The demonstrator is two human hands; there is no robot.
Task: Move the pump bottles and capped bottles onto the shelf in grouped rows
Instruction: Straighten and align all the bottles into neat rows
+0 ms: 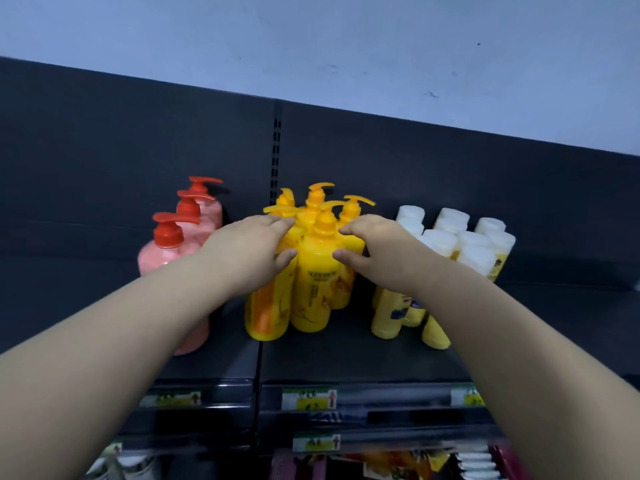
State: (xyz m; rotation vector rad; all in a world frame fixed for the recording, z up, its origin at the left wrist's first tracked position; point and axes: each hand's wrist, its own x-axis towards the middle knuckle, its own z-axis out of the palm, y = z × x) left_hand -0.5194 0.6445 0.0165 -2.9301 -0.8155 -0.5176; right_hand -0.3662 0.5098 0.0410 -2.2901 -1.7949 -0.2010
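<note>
Hands bracket the cluster of yellow pump bottles point(313, 271) at mid-shelf point(346, 355) — left hand point(251, 251) and right hand point(375, 252) spread, palms and fingers pressed to opposite sides, neither pinching a single bottle. Pink pump bottles point(180, 244) stand to the left, white-capped bottles point(453, 244) to the right, each group apart. Step in hand appears to be tidying the yellow group; next move likely calls for even inward pressure — the tall bottles could tip

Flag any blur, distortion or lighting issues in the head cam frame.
Head view: wide-angle bend tilts the shelf edge; dim, bluish light; soft focus blurs the front yellow pump bottle label and the price tags; no glare; lower shelves murky.
</note>
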